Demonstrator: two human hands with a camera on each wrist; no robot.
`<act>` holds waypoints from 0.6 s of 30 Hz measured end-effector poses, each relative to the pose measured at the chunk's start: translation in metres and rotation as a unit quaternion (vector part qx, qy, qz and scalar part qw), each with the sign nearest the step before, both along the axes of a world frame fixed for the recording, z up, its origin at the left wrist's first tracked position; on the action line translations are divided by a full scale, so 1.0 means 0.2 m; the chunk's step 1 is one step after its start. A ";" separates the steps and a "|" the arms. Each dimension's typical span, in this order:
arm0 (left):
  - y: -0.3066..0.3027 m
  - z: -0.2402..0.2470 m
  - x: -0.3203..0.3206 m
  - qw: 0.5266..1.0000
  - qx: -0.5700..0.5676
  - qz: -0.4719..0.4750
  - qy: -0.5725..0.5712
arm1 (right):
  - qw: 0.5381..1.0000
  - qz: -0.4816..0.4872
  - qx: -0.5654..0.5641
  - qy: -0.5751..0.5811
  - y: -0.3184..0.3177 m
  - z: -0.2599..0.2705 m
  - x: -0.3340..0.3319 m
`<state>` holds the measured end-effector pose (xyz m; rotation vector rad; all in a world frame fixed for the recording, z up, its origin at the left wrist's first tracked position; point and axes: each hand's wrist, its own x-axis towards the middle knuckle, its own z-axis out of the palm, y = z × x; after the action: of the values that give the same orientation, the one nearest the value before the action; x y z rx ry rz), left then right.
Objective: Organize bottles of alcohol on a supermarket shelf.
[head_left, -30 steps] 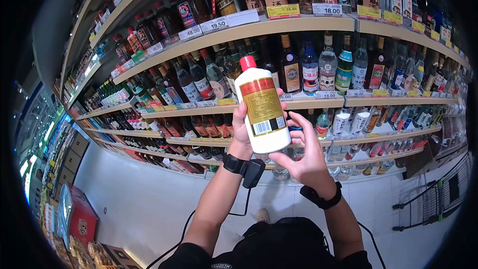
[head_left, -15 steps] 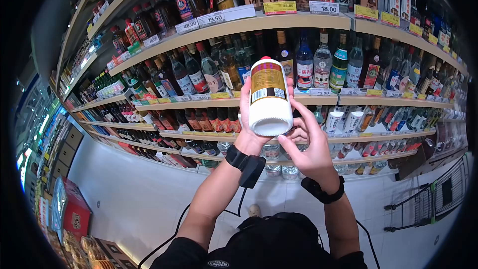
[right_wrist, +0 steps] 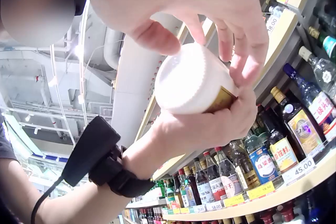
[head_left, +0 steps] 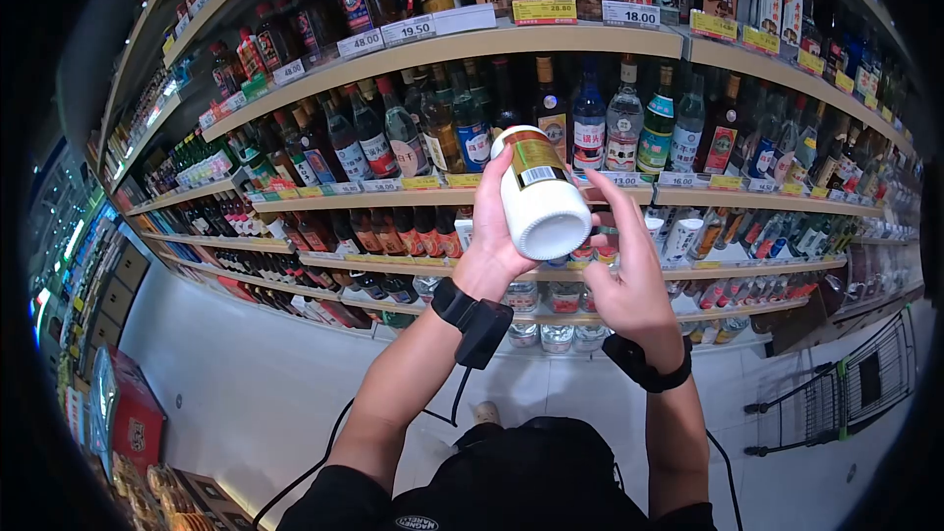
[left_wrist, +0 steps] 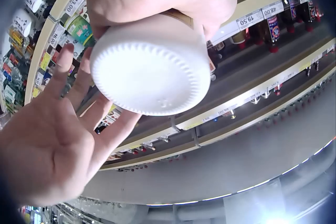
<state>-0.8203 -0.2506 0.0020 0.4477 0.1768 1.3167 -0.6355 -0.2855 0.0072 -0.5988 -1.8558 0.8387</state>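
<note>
A white liquor bottle (head_left: 553,220) with a gold label and barcode lies tilted in my left hand (head_left: 494,234), its ridged round base toward me. My left fingers and thumb grip it around the body, while its neck points away at the shelves. In the left wrist view the bottle's base (left_wrist: 144,79) fills the middle. My right hand (head_left: 634,275) is held at the bottle's right side, thumb and fingers spread and loosely bent. From the right wrist view, the right thumb (right_wrist: 160,38) comes close to the base's edge.
Shelves of bottles (head_left: 393,138) rise in front, with price tags (head_left: 630,14) along their edges. A shopping cart (head_left: 851,383) stands at the right. On the left is a red box (head_left: 136,423) by packaged goods. Black cameras are strapped to both wrists, a cable (head_left: 334,442) trailing from the left.
The bottle has tipped so its base faces me and its label is foreshortened. It also leans further left at the neck. My right hand has drawn slightly away from it to the right.
</note>
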 end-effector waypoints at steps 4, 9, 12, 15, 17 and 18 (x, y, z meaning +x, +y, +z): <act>0.00 -0.04 0.02 0.992 0.050 0.061 0.096 | 1.000 0.001 0.008 -0.021 -0.02 -0.02 -0.03; -0.03 -0.02 0.00 0.934 0.131 0.194 0.272 | 0.998 0.037 -0.011 -0.049 -0.01 -0.05 -0.06; -0.09 0.04 0.01 0.889 0.175 0.244 0.346 | 0.999 0.026 -0.034 -0.034 -0.02 -0.06 -0.10; -0.14 0.07 0.05 0.839 0.219 0.304 0.395 | 0.999 -0.001 -0.030 -0.020 -0.01 -0.08 -0.16; -0.19 0.08 0.06 0.799 0.255 0.318 0.442 | 0.996 0.039 -0.064 0.047 0.00 -0.11 -0.19; -0.20 0.08 0.05 0.782 0.280 0.322 0.454 | 0.992 0.057 -0.077 0.083 0.01 -0.11 -0.19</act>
<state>-0.8093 -0.2903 0.0184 1.6506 0.8122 1.7165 -0.6734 -0.2839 -0.0152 -0.5059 -1.6969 1.0813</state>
